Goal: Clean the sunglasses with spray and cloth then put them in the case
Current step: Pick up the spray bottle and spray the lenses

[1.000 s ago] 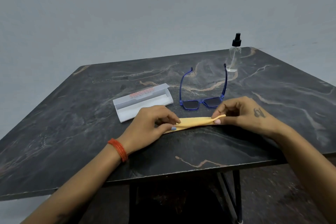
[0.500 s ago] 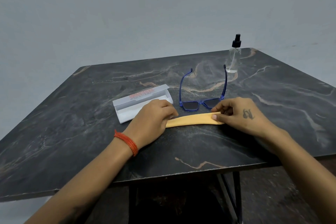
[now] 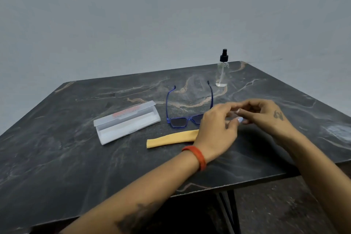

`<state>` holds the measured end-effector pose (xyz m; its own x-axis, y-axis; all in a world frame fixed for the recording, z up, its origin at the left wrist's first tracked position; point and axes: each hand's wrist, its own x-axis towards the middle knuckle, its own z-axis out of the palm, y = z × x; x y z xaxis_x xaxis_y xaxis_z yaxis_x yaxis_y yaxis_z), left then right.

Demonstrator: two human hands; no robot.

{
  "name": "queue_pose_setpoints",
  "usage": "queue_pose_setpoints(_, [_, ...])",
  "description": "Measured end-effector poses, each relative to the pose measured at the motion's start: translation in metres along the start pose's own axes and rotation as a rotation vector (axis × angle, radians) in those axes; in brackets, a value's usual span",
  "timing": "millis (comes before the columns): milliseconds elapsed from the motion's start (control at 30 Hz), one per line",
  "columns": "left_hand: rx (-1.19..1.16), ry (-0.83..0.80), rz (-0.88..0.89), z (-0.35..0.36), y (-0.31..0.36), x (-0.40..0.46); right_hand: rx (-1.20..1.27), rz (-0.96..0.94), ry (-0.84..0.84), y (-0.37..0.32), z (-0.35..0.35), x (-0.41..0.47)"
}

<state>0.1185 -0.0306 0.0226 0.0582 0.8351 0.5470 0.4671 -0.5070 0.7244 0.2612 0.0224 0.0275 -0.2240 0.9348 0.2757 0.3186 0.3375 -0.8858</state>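
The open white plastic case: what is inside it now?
The open white plastic case shows only its pale lining; the blue-framed sunglasses lie outside, on the dark marble table to its right. Its raised lid hides nothing that can be made out.

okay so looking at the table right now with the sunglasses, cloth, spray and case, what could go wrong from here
1. Both hands, left hand and right hand, hover blurred just above the sunglasses; a careless drop could smudge or knock the lenses.
2. The spray bottle stands upright near the table's far edge, so a hasty reach might tip it.
3. The cloth lies on the bare tabletop and may pick up grit.
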Motion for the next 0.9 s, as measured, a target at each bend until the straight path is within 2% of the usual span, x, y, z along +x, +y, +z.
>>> queue_pose_setpoints(167, [-0.042,0.091,-0.163,0.039,-0.003,0.044,0.060,0.024,0.092,0.007,-0.011,0.041])
queue_pose_setpoints(300, [-0.055,0.223,-0.289,0.054,-0.005,0.076,0.072,0.029,0.165,0.012,-0.013,0.082])
queue_pose_setpoints(467, [-0.115,0.408,-0.430,0.069,-0.022,0.117,0.007,-0.008,0.260,0.020,-0.009,0.128])
queue_pose_setpoints(567, [-0.189,0.444,-0.520,0.076,-0.036,0.137,-0.002,-0.009,0.295,0.024,-0.005,0.151])
queue_pose_setpoints(667, [-0.253,0.458,-0.556,0.084,-0.047,0.152,0.001,0.000,0.267,0.033,-0.001,0.169])
queue_pose_setpoints(900, [-0.274,0.450,-0.599,0.094,-0.070,0.176,0.085,0.089,0.069,0.053,0.008,0.196])
